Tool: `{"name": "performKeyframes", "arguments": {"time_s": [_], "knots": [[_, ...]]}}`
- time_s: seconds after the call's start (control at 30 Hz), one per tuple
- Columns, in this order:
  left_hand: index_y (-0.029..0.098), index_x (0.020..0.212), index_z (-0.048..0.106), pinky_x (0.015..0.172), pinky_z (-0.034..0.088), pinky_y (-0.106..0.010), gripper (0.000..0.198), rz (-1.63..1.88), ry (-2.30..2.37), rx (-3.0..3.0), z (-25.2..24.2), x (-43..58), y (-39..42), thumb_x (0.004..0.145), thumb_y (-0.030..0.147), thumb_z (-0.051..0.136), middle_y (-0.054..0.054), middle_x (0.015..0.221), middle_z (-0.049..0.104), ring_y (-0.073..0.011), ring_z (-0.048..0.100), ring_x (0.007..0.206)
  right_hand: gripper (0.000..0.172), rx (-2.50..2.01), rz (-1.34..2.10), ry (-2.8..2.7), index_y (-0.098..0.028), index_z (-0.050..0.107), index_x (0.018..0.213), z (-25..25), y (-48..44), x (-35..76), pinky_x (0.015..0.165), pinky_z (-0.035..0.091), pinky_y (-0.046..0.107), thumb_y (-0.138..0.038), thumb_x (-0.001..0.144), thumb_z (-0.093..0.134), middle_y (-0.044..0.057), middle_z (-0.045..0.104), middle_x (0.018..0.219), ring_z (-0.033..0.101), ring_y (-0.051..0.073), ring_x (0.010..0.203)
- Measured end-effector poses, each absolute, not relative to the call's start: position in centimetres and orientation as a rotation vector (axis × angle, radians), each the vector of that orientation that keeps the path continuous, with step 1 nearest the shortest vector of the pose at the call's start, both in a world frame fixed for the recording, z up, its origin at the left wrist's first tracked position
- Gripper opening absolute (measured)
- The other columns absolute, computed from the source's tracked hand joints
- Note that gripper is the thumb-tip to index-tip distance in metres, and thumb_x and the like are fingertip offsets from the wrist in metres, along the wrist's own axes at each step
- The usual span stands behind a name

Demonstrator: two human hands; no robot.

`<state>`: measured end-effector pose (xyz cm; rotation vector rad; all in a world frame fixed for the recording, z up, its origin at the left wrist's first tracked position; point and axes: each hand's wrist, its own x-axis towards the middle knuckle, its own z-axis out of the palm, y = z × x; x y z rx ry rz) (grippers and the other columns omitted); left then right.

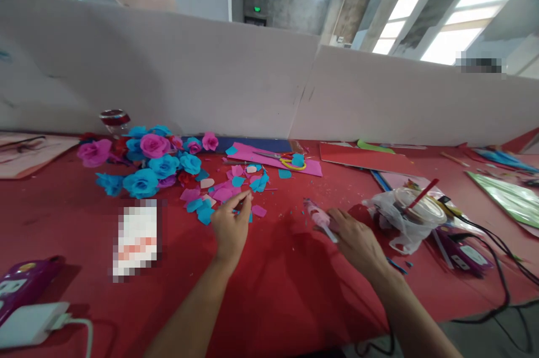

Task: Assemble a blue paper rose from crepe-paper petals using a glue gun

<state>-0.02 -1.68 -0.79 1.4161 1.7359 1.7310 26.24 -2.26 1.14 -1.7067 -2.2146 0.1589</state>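
My left hand (pixel 231 223) hovers at the near edge of a scatter of cut paper petals (pixel 223 192) in pink and blue. Its thumb and fingertips are pinched together; whatever may be between them is too small to make out. My right hand (pixel 356 237) lies low over the table with its fingers closed on a small pink and white tube (pixel 318 215), whose pale narrow end points toward me. Left of the petals is a cluster of paper roses (pixel 155 146) in pink, blue and red. Yellow-handled scissors (pixel 292 163) rest on a pink paper strip (pixel 309 168).
A lidded cup (pixel 419 206) with a red straw stands in a plastic bag at right. Beside it are a purple power strip (pixel 461 251) and black cables (pixel 503 274). A white charger (pixel 31 324) sits at front left. A white partition (pixel 189 77) closes the back.
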Motion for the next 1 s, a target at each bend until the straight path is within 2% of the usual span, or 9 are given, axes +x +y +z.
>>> {"name": "performKeyframes", "arguments": {"time_s": [0.13,0.27,0.33,0.37,0.43,0.47,0.67,0.87,1.0], "knots": [[0.020,0.087,0.073,0.051,0.045,-0.024,0.025,1.746,1.542,0.983,0.1,-0.3,-1.3,0.075,0.039,0.063,-0.003,0.077,0.072,-0.0117,0.058,0.052,0.014,-1.929,-0.272,-2.432,-0.016,0.058,0.095,-0.2,-0.3,29.2,0.063,0.041,0.029,-0.022,0.088,0.047,0.012,0.061,0.094,0.062,0.021,0.075],[0.018,0.082,0.073,0.056,0.047,-0.025,0.023,1.777,1.355,0.754,0.4,-0.3,-1.1,0.068,0.036,0.070,-0.002,0.074,0.071,-0.0098,0.058,0.052,0.031,-1.925,-0.461,-2.295,-0.016,0.060,0.110,0.8,0.0,27.4,0.078,0.041,0.046,-0.011,0.081,0.051,0.020,0.057,0.120,0.056,0.035,0.101],[0.017,0.080,0.073,0.061,0.048,-0.025,0.023,1.766,1.255,0.653,0.4,-0.2,-1.0,0.065,0.034,0.073,-0.003,0.076,0.072,-0.0104,0.060,0.057,0.031,-1.718,-0.290,-2.183,-0.019,0.061,0.113,1.9,-0.3,24.2,0.082,0.041,0.046,-0.015,0.084,0.049,0.017,0.060,0.120,0.054,0.034,0.106],[0.017,0.078,0.073,0.062,0.047,-0.025,0.023,1.764,1.213,0.598,0.3,-0.2,-0.9,0.062,0.033,0.075,-0.003,0.076,0.072,-0.0105,0.061,0.060,0.027,-1.589,-0.109,-2.143,-0.019,0.063,0.108,2.4,-0.4,22.1,0.082,0.042,0.042,-0.018,0.086,0.047,0.015,0.064,0.112,0.058,0.030,0.100],[0.018,0.077,0.074,0.061,0.044,-0.023,0.024,1.752,1.162,0.495,0.1,-0.2,-0.8,0.058,0.030,0.078,-0.003,0.078,0.072,-0.0097,0.061,0.064,0.022,-1.409,0.340,-2.006,-0.021,0.067,0.092,2.9,-0.4,17.8,0.071,0.044,0.034,-0.026,0.088,0.046,0.009,0.070,0.085,0.063,0.022,0.076],[0.018,0.077,0.074,0.060,0.043,-0.021,0.025,1.742,1.152,0.452,0.1,-0.3,-0.7,0.056,0.029,0.079,-0.002,0.079,0.072,-0.0089,0.060,0.065,0.021,-1.338,0.562,-1.923,-0.021,0.067,0.091,2.8,-0.3,15.8,0.067,0.045,0.032,-0.028,0.087,0.048,0.007,0.071,0.081,0.062,0.021,0.072],[0.021,0.082,0.074,0.058,0.038,-0.020,0.029,1.660,1.118,0.337,-0.3,-0.4,-0.5,0.055,0.031,0.079,-0.003,0.093,0.073,-0.0093,0.061,0.074,0.018,-0.908,1.231,-1.472,-0.019,0.064,0.089,0.6,1.0,9.4,0.078,0.047,0.030,-0.033,0.081,0.056,0.004,0.069,0.087,0.062,0.016,0.081],[0.020,0.085,0.075,0.061,0.039,-0.022,0.034,1.614,1.033,0.394,-0.8,0.5,-0.8,0.054,0.031,0.081,-0.004,0.094,0.072,-0.0114,0.060,0.076,0.016,-0.818,1.439,-1.291,-0.017,0.061,0.079,-0.4,0.9,9.8,0.065,0.045,0.025,-0.032,0.074,0.065,0.000,0.063,0.070,0.056,0.012,0.063],[0.019,0.080,0.075,0.063,0.040,-0.022,0.032,1.581,1.059,0.431,-0.7,0.8,-1.0,0.051,0.029,0.083,-0.004,0.089,0.073,-0.0112,0.060,0.075,0.015,-0.796,1.484,-1.277,-0.017,0.061,0.075,-0.4,0.7,10.6,0.064,0.043,0.024,-0.031,0.074,0.065,-0.001,0.060,0.067,0.053,0.011,0.062]]}}
